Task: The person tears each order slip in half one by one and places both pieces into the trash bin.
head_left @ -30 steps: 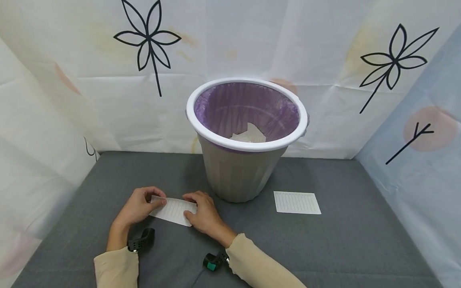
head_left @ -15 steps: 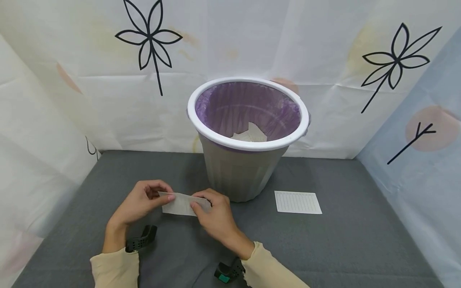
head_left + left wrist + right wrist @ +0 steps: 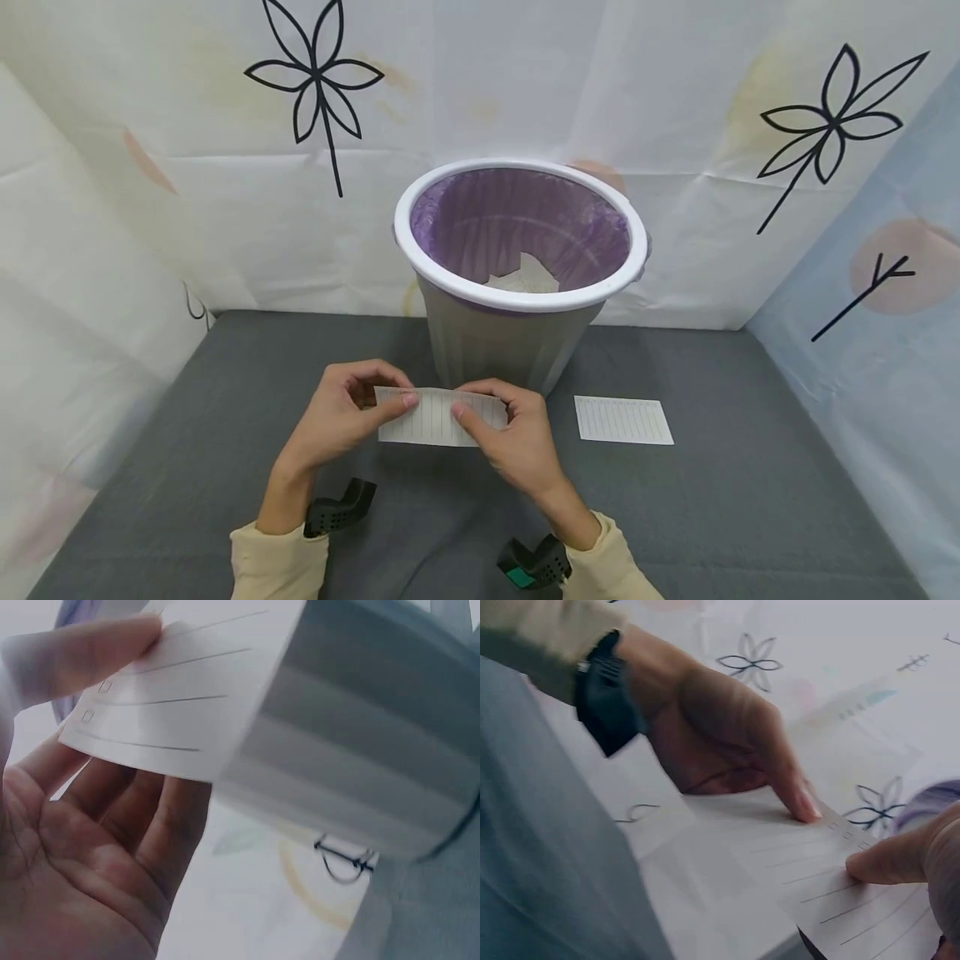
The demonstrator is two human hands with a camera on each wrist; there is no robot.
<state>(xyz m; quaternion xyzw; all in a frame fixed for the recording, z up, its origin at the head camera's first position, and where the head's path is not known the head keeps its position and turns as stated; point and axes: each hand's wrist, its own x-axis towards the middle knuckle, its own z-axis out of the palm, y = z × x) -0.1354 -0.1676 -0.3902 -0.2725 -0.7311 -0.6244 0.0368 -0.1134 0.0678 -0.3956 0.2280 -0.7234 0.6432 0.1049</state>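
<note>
Bin (image 3: 491,350): far side of surface (image 3: 720,508); purple liner (image 3: 517,208), pale paper (image 3: 531,279) inside.
Lined sheet (image 3: 437,423): between both hands, near side of bin.
Left hand (image 3: 348,408): pinches sheet's left part.
Right hand (image 3: 521,437): pinches right part.
Second sheet (image 3: 624,419): flat, right.

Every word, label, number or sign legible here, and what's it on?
No readable words, brands or numbers.
Held paper: ruled lines and small printed boxes along one edge; no letters made out.
Paper on the table: ruled lines; any finer print too small to read.
Bin: no lettering visible.
Backdrop: plant drawings, no text seen.
</note>
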